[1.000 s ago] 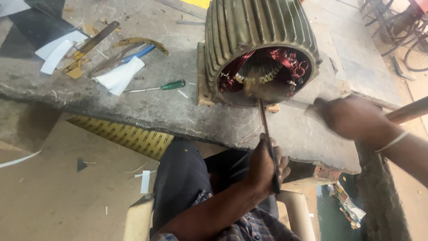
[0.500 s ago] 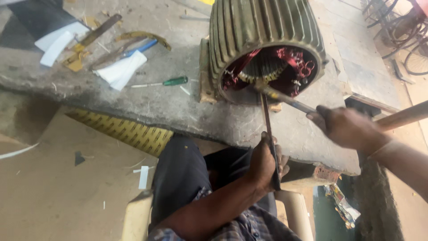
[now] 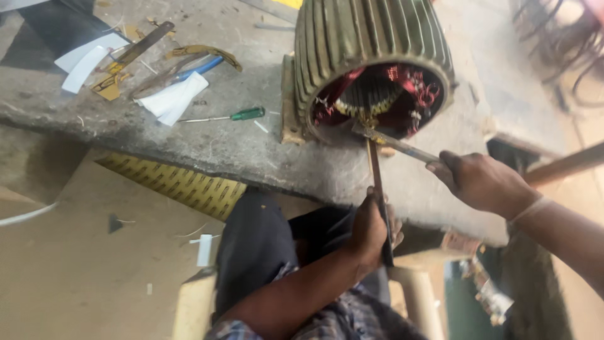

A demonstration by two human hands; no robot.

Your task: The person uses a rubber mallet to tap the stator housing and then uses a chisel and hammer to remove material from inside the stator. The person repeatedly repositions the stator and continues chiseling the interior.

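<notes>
A ribbed green motor housing (image 3: 365,44) lies on the grey concrete bench (image 3: 207,141), its open end showing red and copper windings (image 3: 384,97). My left hand (image 3: 371,230) grips a long thin metal rod (image 3: 376,182) whose tip rests at the lower rim of the opening. My right hand (image 3: 481,182) holds a flat metal tool (image 3: 396,143) that meets the rod's tip at the windings.
A green-handled screwdriver (image 3: 229,116), white paper strips (image 3: 173,97), a blue-handled tool (image 3: 198,66) and a metal bar (image 3: 135,50) lie on the bench at left. Yellow perforated sheet (image 3: 179,182) sits below the bench edge. My dark-trousered leg (image 3: 258,245) is under the bench.
My right hand swung in from the right and brought the flat tool down onto the rod's tip at the windings. My left hand kept the rod in place.
</notes>
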